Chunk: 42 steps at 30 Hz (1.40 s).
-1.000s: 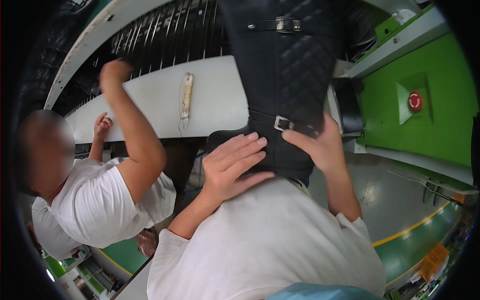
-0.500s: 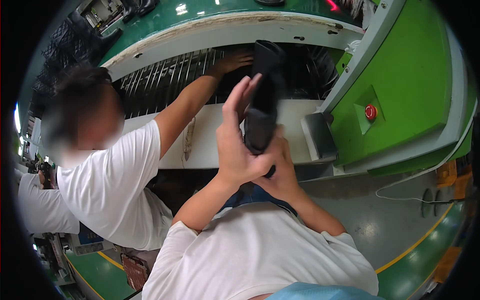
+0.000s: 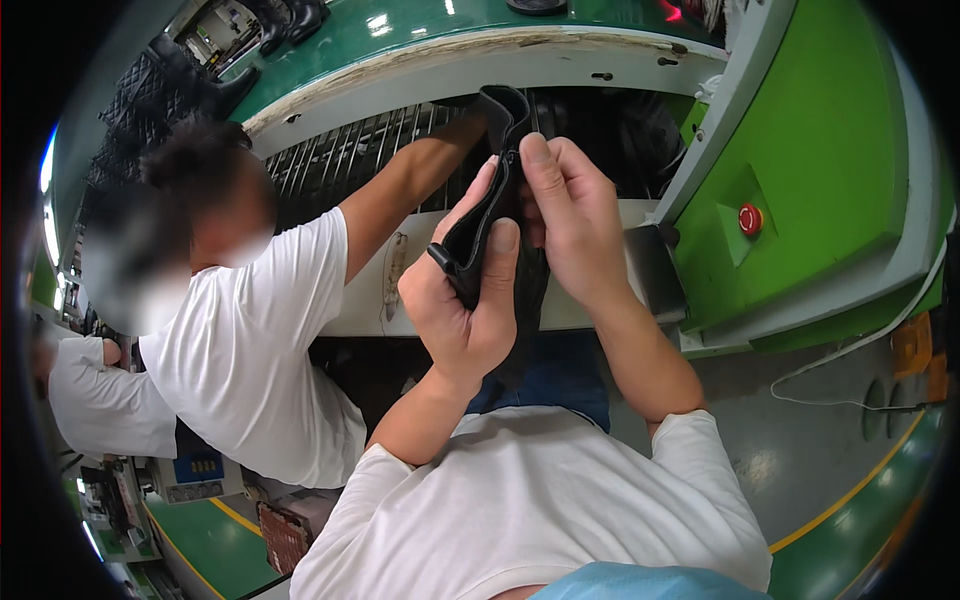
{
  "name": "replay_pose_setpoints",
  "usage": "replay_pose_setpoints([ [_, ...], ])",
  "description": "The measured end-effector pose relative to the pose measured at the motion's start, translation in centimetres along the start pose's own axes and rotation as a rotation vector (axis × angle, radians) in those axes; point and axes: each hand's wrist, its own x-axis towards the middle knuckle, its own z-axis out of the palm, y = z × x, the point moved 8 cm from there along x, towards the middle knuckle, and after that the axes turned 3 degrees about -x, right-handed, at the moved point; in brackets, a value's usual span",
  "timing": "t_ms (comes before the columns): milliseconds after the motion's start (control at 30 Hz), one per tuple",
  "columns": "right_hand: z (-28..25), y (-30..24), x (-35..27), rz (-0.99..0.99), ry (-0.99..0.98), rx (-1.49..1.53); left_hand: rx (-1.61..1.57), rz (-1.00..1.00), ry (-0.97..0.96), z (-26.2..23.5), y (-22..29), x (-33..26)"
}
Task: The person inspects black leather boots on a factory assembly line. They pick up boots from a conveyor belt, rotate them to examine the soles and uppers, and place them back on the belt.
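A black boot [image 3: 500, 195], its long open top edge facing up at me, is held over the white ledge. My left hand [image 3: 455, 320] grips its near part, the thumb laid over the rim and the fingers round the outer side. Farther up, my right hand [image 3: 585, 235] pinches the rim between thumb and fingers. The boot's lower part hangs down between my wrists, partly hidden by my hands.
A co-worker's bare arm [image 3: 420, 175] reaches in from the left over metal rollers [image 3: 330, 165], its hand hidden. At right stands a green machine [image 3: 820, 180] with a red button [image 3: 750, 219]. A dark block [image 3: 655, 270] sits on the white ledge [image 3: 370, 285]; black boots [image 3: 290, 20] stand at the far left.
The boot has turned so its open edge faces me. My right hand has moved from low on it up to the rim. The co-worker's arm has reached farther right.
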Motion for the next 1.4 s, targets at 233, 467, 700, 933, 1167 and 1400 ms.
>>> replay_pose_setpoints([
  [233, -0.1, -0.7, -0.4, 0.014, 0.126, 0.094, -0.063, -0.007, 0.079, 0.0, -0.4, -0.3],
  [467, -0.4, -1.7, 0.4, -0.263, 0.171, 0.086, -0.094, -0.069, 0.092, 0.1, -0.8, -0.3],
  [700, -1.3, -1.1, -1.8, -0.230, 0.163, 0.080, -0.167, -0.064, 0.123, -0.5, -1.7, -0.2],
  [933, 0.2, -2.1, 1.3, -0.400, 0.151, -0.005, 0.202, -0.121, -0.079, -1.1, 1.4, 3.7],
  [1167, 0.0, 2.0, -0.1, -0.306, 0.091, -0.061, 0.062, -0.104, 0.213, -3.5, -1.7, 4.3],
  [1400, -6.6, 14.0, -8.6, 0.086, 0.129, -0.249, 0.127, -0.055, 0.225, -4.2, -1.7, 3.6],
])
